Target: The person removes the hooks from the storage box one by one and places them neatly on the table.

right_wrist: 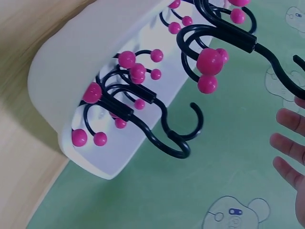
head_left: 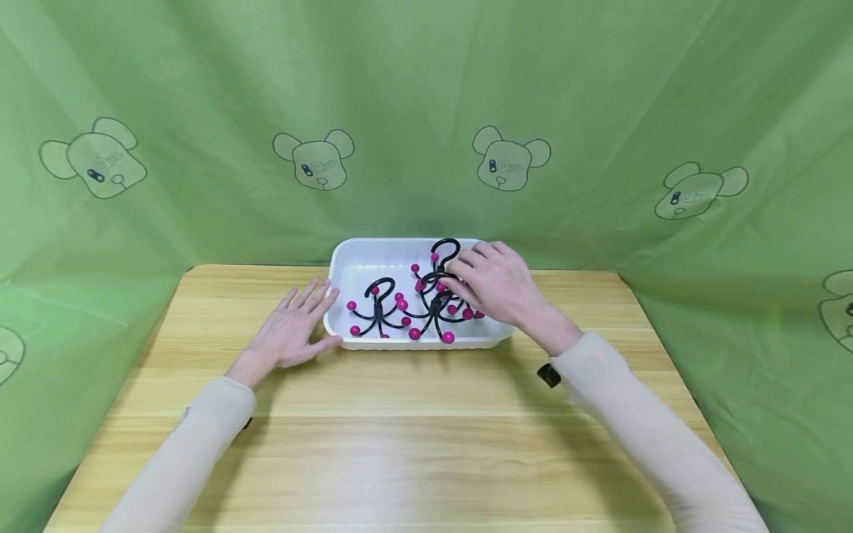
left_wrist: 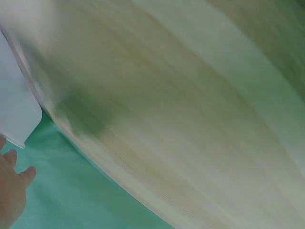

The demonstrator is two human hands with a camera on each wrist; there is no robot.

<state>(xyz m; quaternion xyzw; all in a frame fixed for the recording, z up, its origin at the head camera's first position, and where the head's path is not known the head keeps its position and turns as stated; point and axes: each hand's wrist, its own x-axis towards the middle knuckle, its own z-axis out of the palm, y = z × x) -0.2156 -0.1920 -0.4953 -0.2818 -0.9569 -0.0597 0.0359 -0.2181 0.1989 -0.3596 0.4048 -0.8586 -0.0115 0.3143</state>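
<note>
Several black multi-arm hanger hooks with pink ball tips lie in a white tray. My right hand reaches over the tray's right side, thumb and index finger at the curved top of a front hanger hook. In the right wrist view this hanger hook runs up to the fingertips, while the other fingers are extended; the thumb is hidden there. My left hand lies spread against the tray's left end, its fingertips at the rim. Another hanger hook stands in the tray's left half.
The tray stands at the back of a wooden table, close to a green curtain printed with mouse-like heads. Curtains also hang along both sides. A dark band shows by the right cuff.
</note>
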